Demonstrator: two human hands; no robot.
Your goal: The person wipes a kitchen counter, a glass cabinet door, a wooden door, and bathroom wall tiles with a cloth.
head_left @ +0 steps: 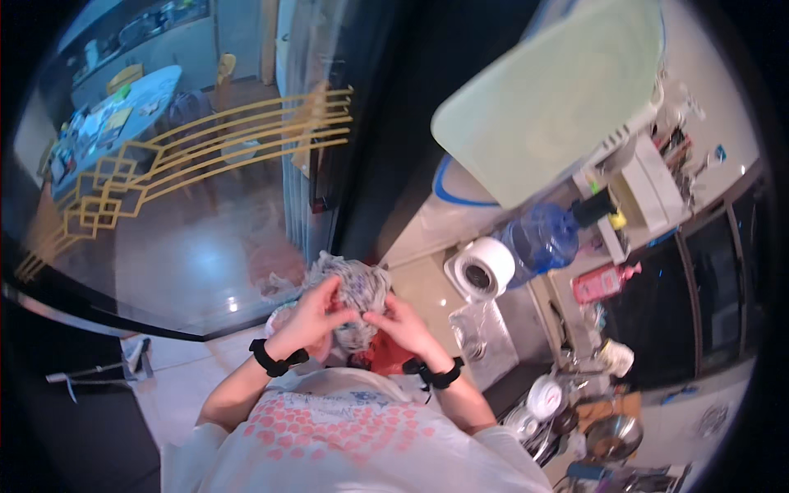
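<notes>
Side by side, a person's left hand point(314, 320) and right hand point(400, 327) sit close, thumbs point(342, 317) angled inward and fingers point(330, 291) partly bent. Behind the hands, the bare left forearm point(237, 393) and right forearm point(465, 401) spread outward.

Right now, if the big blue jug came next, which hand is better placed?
Probably the right hand: it is nearer the blue jug. Both it and the left hand are at the grey shaggy bundle.
</notes>
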